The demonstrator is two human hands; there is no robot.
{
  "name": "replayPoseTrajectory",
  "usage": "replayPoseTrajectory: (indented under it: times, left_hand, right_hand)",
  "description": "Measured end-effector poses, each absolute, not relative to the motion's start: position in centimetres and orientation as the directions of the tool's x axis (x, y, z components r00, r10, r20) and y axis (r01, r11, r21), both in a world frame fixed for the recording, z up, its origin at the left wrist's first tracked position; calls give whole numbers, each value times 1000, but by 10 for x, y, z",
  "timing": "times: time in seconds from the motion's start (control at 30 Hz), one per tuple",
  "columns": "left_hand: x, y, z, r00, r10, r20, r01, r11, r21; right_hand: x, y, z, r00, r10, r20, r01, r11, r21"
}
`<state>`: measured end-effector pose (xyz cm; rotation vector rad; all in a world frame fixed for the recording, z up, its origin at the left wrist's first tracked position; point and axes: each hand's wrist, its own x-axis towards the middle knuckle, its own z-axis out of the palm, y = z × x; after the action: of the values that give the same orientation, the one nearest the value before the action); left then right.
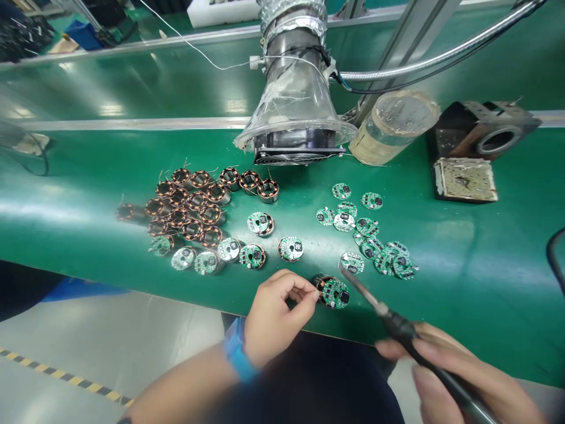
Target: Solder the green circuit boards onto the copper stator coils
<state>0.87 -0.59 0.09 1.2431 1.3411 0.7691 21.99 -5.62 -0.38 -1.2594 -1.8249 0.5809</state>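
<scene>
Boards (371,241) are lying below the fume extractor (295,106); left hand (276,312) is pinching a coil board (333,292), right hand (468,377) gripping a soldering iron (399,327).

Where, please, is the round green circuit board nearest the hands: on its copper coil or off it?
On: the round green circuit board covers the copper coil, visible at its rim.

Round green circuit board (334,293) on copper coil (319,282), beside left hand (276,312).
Soldering iron (399,330) in right hand (459,377), tip near board.
</scene>
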Motion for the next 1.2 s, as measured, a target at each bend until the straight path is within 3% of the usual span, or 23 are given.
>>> replayPoseTrajectory:
  times: [0.07,0.17,0.4,0.67,0.73,0.8,0.9,1.03,1.2]
  left_hand:
    - [9,-7,2,141,952,-270,251,229,940]
    - [10,-9,3,125,960,-252,279,210,937]
    - [9,-4,4,39,995,-94,372,73,925]
    - [24,3,-1,29,999,34,360,-42,932]
    - [20,4,-3,99,987,129,434,-159,887]
    - [9,6,-3,276,934,228,508,-343,790]
    - [-8,8,2,548,805,226,519,-539,663]
    - [-16,5,10,586,805,93,536,-471,700]
    - [-4,-1,9,377,926,10,417,-179,891]
  right_hand:
    - [204,-44,-8,-219,882,416,578,461,-673]
    - [182,-31,-16,-156,879,450,646,435,-628]
    - [179,-27,-24,-123,901,415,544,411,-731]
    - [183,-23,-26,-145,907,396,457,416,-786]
    - [182,-22,-25,-150,909,389,467,412,-783]
    - [182,-20,-24,-155,913,378,479,405,-779]
    - [182,-18,-23,-176,909,378,480,415,-773]
    - [182,-18,-23,-190,908,373,486,417,-768]
    - [195,-27,-18,-184,905,383,471,423,-774]
